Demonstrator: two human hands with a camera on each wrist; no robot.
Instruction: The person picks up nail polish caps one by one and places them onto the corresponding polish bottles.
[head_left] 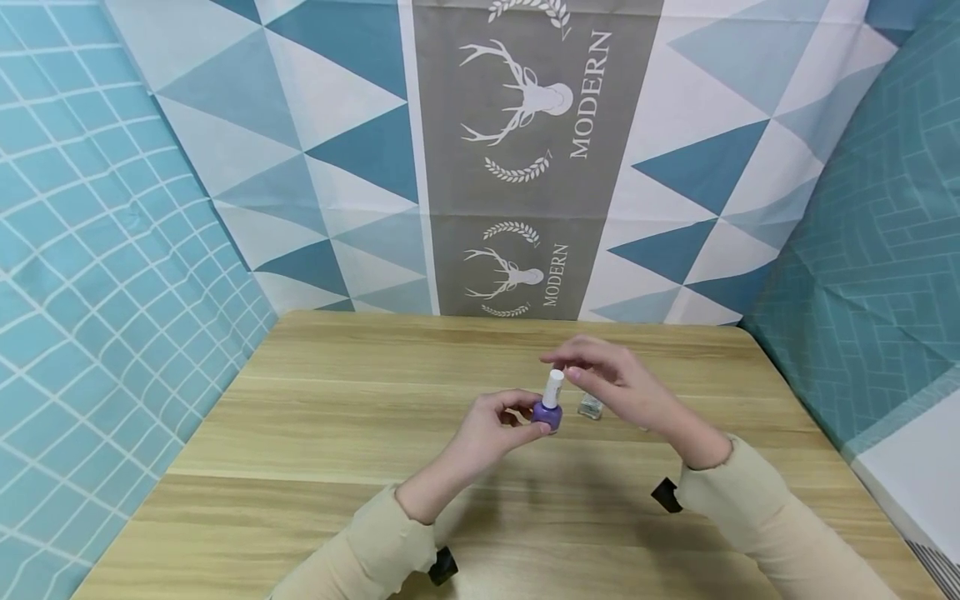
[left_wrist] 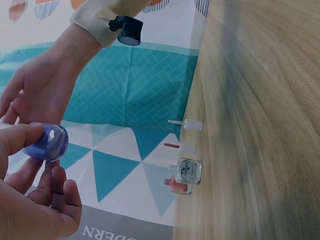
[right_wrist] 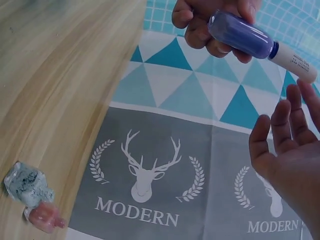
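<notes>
A purple nail polish bottle with a tall white cap is pinched between the thumb and fingers of my left hand, above the table. My right hand hovers at the cap, its fingers loosely bent. One of its fingertips is at the cap's end; whether it touches I cannot tell. Behind the bottle, a clear glittery nail polish bottle stands uncapped beside a red one, also uncapped. Two white caps with brushes, one clear and one red, stand near them.
The wooden table ends at a patterned cloth backdrop. Cloth walls also close in the left side and the right side. Black wrist cameras hang from the left cuff and the right cuff.
</notes>
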